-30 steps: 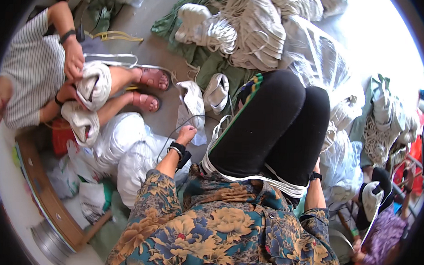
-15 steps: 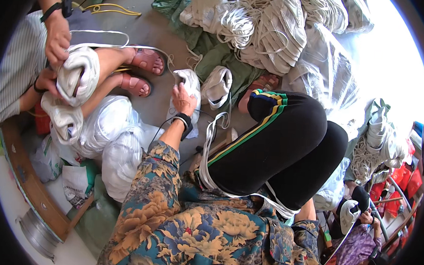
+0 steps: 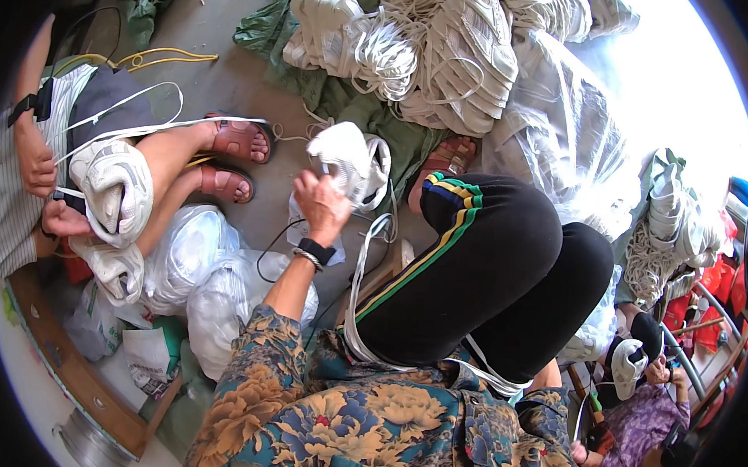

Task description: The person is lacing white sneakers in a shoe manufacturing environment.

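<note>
My left hand grips a white shoe upper by its near end, fingers closed. The piece is tilted above the floor, partly covering a second white upper just to its right. A white lace hangs beside my left wrist and runs on to a bundle of laces across my lap. Beneath the left hand lies a small clear plastic sheet. My right forearm passes behind my thigh, and the right hand is hidden there.
At left, a co-worker pulls a lace through a white upper. Stacked uppers and lace bundles lie ahead on green sacking. Plastic-wrapped bundles stand left; a large clear bag is right. Another person handles an upper lower right.
My left hand has lifted and tilted the shoe upper, bringing it against the second one. The co-worker at left has drawn the lace back toward their body. My view has shifted slightly.
</note>
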Demonstrator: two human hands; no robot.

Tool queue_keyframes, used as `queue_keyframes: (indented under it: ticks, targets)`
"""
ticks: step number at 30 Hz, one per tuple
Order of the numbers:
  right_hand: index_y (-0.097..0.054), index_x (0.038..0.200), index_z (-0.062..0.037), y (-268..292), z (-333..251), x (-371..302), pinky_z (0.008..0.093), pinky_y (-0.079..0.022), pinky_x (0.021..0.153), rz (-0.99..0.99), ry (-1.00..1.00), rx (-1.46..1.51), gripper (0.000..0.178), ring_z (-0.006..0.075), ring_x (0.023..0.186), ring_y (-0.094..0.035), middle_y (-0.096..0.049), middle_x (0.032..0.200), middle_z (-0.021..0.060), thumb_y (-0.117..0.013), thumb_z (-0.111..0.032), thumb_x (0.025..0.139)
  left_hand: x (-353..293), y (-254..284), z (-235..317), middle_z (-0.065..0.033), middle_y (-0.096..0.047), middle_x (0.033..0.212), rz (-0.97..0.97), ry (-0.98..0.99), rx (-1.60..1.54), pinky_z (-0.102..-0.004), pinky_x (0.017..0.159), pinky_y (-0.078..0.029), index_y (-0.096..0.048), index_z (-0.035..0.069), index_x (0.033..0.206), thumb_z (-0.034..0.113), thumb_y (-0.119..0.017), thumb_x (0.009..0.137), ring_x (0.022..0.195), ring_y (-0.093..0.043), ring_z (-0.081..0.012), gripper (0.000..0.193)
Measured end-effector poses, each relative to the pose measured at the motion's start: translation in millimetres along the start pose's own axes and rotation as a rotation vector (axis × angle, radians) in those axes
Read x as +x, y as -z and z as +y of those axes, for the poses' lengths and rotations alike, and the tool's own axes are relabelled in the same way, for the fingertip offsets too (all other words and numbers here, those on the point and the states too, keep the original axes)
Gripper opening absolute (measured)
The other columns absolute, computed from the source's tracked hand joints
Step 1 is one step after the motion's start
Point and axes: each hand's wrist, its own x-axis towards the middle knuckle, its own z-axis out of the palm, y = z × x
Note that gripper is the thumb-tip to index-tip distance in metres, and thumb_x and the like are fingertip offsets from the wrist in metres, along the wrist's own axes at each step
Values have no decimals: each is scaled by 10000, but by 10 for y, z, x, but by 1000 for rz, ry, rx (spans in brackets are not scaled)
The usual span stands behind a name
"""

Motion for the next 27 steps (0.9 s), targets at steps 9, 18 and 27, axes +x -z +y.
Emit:
queue_keyframes:
  ticks: [9,18,27]
  targets:
    - [-633,827,-72,45,-17,-70,221,-401,485,-33,47,27,274,51,574,-491,-589,684,-4,-596,-343,834,174,-793,427,-179,-451,1088,34,-155,-13,-479,818,-400,-585,17,817,226,-573,730,1064,-432,-365,226]
    - [-632,821,-72,94,19,-195,221,-400,484,8,81,104,267,48,576,-489,-589,685,-7,-591,-336,838,796,-1320,-431,-236,-396,1290,-559,525,-668,-362,943,-381,-183,-82,1341,449,-774,621,1167,-433,-270,1073]
    - [-632,815,-72,338,215,-248,221,-399,484,45,120,166,261,45,578,-488,-588,686,-10,-587,-328,843,659,-1061,-95,-194,-400,1300,-847,450,-661,-352,978,-325,-199,-91,1328,554,-797,517,1192,-405,-253,1196]
